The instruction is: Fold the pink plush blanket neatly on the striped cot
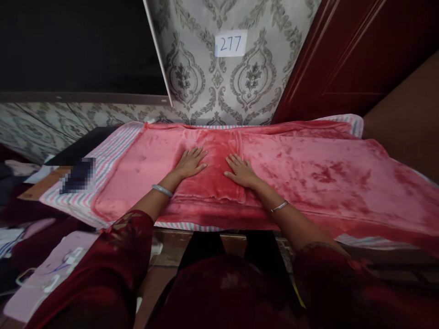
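A pinkish-red plush garment or blanket (308, 169) lies spread flat along a long table, with a folded, darker red section in its middle. My left hand (190, 163) rests palm down on the left part of that section, fingers stretched out. On its right side my right hand (241, 171) also lies flat, fingers spread. Neither hand grips anything. Under the plush fabric is a striped cloth (113, 151) in white, pink and grey, showing at the left end and along the edges.
A dark screen (82, 45) hangs at the back left, beside a paper marked 277 (231, 43) on the patterned wall. A dark red door (343, 55) stands at the back right. A pixelated dark object (78, 176) lies at the table's left end, near piled clothes (37, 242).
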{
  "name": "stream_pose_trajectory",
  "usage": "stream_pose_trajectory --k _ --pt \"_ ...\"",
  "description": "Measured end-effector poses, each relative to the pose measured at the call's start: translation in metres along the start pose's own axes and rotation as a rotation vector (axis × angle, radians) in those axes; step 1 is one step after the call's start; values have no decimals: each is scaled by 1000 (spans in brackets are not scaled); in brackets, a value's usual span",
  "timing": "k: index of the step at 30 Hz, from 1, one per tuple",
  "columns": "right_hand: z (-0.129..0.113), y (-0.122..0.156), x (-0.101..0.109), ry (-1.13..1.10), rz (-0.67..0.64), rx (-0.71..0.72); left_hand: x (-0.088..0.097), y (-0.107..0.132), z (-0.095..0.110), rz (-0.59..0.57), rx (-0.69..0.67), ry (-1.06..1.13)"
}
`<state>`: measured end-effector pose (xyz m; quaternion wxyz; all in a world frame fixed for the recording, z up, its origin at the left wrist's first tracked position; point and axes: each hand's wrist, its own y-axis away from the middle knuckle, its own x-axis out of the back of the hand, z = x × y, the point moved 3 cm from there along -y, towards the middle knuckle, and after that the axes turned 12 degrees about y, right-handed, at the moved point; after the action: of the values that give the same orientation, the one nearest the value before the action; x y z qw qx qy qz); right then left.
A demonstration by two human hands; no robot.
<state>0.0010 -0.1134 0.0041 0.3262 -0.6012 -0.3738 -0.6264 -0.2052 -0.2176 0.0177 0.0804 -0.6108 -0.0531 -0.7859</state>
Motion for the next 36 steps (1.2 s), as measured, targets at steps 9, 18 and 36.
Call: stream_pose_trajectory --k 9,18,36 --pt "-38 86 -12 -67 137 91 -18 82 51 -5 -159 90" --pt "-33 102 -29 -74 244 75 -28 97 58 33 -103 71" --pt "-22 123 -40 -188 313 92 -18 130 57 117 -83 158"
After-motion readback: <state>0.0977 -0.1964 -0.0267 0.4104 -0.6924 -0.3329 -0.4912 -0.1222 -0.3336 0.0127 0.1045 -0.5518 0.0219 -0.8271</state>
